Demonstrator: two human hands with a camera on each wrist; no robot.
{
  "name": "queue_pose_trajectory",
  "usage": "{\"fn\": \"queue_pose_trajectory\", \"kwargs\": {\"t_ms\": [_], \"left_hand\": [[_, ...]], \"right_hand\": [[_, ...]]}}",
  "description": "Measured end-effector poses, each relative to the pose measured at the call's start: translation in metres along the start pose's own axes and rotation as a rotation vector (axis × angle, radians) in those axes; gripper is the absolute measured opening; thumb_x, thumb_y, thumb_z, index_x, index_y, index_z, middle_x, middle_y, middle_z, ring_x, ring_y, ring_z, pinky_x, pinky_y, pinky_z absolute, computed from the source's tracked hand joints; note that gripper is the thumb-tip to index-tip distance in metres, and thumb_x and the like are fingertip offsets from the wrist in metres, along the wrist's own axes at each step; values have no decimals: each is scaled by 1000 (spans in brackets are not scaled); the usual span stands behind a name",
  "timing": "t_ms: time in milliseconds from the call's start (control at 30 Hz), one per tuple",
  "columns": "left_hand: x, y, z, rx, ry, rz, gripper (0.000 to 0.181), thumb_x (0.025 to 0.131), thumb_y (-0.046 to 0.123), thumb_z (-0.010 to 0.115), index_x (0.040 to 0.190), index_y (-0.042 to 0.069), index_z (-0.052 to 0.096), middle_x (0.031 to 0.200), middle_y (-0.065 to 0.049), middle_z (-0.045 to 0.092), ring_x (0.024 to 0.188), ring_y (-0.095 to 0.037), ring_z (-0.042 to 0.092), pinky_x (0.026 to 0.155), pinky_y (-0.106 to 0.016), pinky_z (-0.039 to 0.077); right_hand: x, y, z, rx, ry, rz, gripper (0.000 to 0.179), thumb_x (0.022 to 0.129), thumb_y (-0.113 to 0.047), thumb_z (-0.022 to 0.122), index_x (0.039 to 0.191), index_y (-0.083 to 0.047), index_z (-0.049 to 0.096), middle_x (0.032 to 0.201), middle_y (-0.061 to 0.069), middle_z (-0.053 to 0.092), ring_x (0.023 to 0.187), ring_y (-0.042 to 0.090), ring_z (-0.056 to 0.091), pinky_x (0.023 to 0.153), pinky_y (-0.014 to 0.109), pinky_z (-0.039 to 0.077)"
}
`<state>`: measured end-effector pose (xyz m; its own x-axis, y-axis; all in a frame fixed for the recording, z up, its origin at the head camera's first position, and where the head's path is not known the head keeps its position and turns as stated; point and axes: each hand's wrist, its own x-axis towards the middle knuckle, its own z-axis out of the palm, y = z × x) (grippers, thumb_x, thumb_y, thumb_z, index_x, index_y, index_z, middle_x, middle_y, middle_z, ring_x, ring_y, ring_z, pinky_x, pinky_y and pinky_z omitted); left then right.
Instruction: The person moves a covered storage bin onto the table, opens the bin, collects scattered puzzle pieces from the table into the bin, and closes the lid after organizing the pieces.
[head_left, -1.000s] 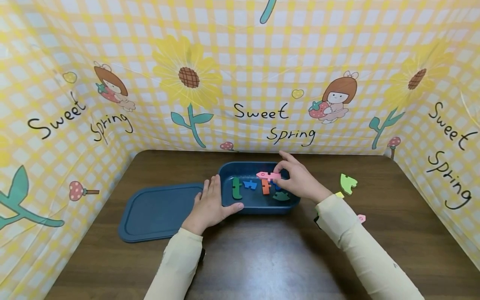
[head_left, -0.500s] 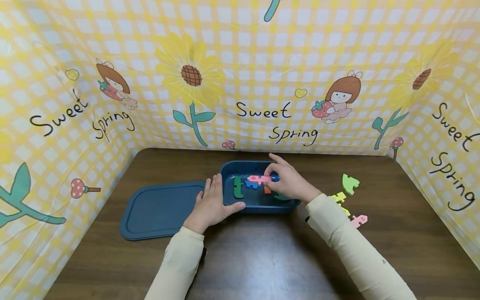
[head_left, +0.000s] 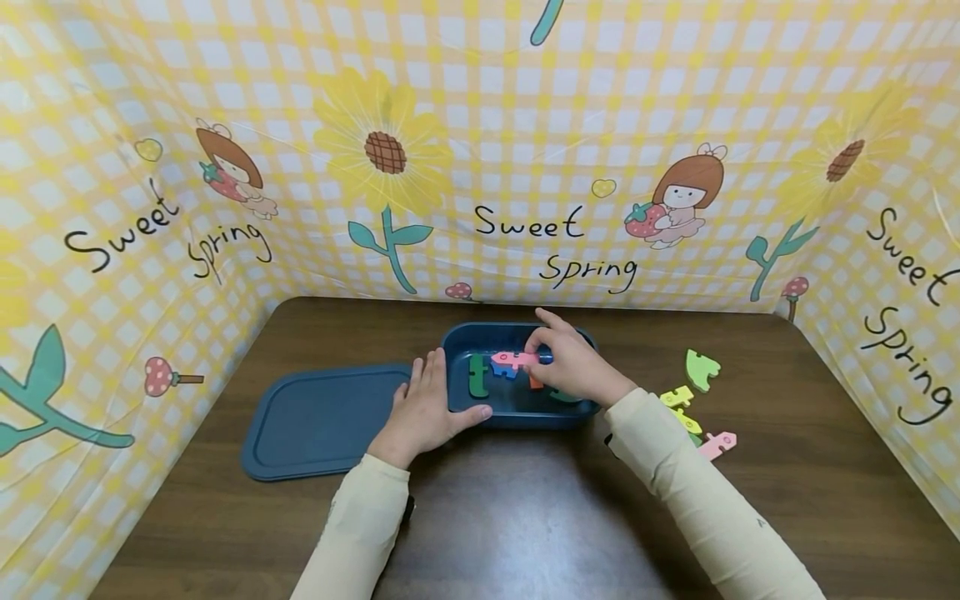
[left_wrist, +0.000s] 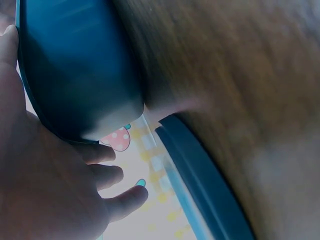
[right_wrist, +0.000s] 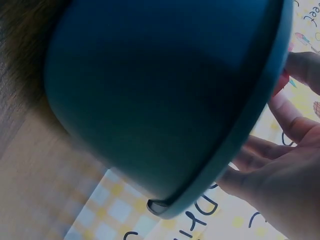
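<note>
A dark blue plastic box [head_left: 517, 419] sits mid-table, its inside facing up. My left hand [head_left: 422, 412] rests against its left end, fingers straight and thumb along the near rim. Inside the box, my right hand [head_left: 573, 365] pinches a pink notched puzzle piece [head_left: 510, 359] between thumb and index finger. Below that piece lie a blue piece [head_left: 504, 372] and, partly covered, an orange piece [head_left: 536, 382]. A green piece [head_left: 477, 379] is at the box's left. A dark green piece [head_left: 562, 397] is mostly hidden under the right hand. In the right wrist view, the box wall [right_wrist: 150, 90] blocks most of the inside.
Left of the box lies its flat blue lid [head_left: 326, 421]. On the right are a light green piece [head_left: 702, 371], a yellow piece [head_left: 677, 397] and another pink piece [head_left: 718, 446], near the right sleeve. A checked curtain [head_left: 480, 167] encloses the table's back and sides.
My right hand has moved left and slightly lower in the box with the pink piece, now over the blue one. The left hand has stayed at the box's left end.
</note>
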<state>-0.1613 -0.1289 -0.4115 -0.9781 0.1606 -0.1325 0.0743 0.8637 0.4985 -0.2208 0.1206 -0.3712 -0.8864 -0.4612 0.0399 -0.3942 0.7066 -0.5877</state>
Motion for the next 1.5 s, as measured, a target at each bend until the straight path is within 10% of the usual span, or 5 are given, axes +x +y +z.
{"fn": "queue_pose_trajectory", "kwargs": {"t_ms": [1500], "left_hand": [[-1,-1,0,14,1,2,121,86,72,63,162,4,-2,168,-16,4,153,-37,-2,116,-65,10]], "right_hand": [[17,-1,12,-26,0,52,9,93,-18,75,96,-15,67,164,17,22,147,40,24,114,58,27]]}}
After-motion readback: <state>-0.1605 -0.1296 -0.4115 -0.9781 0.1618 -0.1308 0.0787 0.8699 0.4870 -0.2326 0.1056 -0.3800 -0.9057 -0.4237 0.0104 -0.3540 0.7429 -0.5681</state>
